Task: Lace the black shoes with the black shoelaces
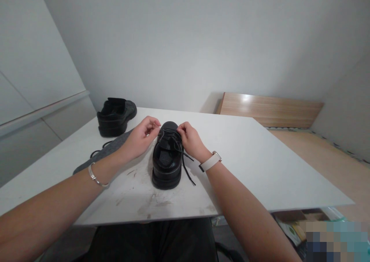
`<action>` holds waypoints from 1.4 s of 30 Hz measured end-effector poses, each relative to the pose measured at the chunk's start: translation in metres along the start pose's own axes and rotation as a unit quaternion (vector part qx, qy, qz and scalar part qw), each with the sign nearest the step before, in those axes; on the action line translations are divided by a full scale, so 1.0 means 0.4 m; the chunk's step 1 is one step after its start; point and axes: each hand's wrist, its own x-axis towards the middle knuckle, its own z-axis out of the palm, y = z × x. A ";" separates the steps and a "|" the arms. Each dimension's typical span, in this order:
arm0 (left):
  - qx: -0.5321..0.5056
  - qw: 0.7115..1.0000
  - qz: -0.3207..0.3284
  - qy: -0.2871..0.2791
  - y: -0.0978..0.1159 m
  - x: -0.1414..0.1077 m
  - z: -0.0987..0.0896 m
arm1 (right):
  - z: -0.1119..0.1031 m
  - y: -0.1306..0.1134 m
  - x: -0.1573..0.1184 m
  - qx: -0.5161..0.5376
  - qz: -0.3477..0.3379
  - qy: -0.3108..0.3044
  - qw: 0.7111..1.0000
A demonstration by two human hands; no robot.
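A black lace-up shoe (pixel 167 173) stands upright on the white table, heel toward me and toe pointing away. Its black shoelace (pixel 189 174) runs across the upper, with loose ends hanging over the right side. At the right eyelets, my right hand (pixel 192 140) pinches the shoelace between thumb and fingers. My left hand (pixel 141 136) is at the shoe's left edge with its fingers curled and thumb tip close to the lacing; what it pinches is too small to make out. Under my left forearm lies a grey insole-shaped piece (pixel 111 149), partly hidden.
Another black shoe (pixel 114 117) stands at the table's back left, with dark lace loops (pixel 96 152) nearby. Dirt smudges mark the white table (pixel 245 169) near its front edge. A wooden board (pixel 268 109) stands behind to the right. Below the right edge sits a box of items (pixel 306 215).
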 end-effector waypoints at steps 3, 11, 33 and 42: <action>-0.001 1.000 -0.013 -0.005 0.002 -0.001 0.000 | -0.003 -0.003 0.002 0.023 0.007 -0.004 1.000; 0.017 0.998 -0.045 -0.040 -0.009 0.001 -0.014 | -0.028 0.016 0.017 0.078 0.027 -0.077 0.994; -0.027 0.995 -0.076 -0.052 -0.001 0.004 -0.021 | -0.068 -0.005 0.017 0.164 0.065 -0.166 0.970; -0.030 0.998 -0.045 -0.011 -0.011 0.003 -0.016 | -0.057 0.006 0.021 0.128 0.059 -0.138 0.980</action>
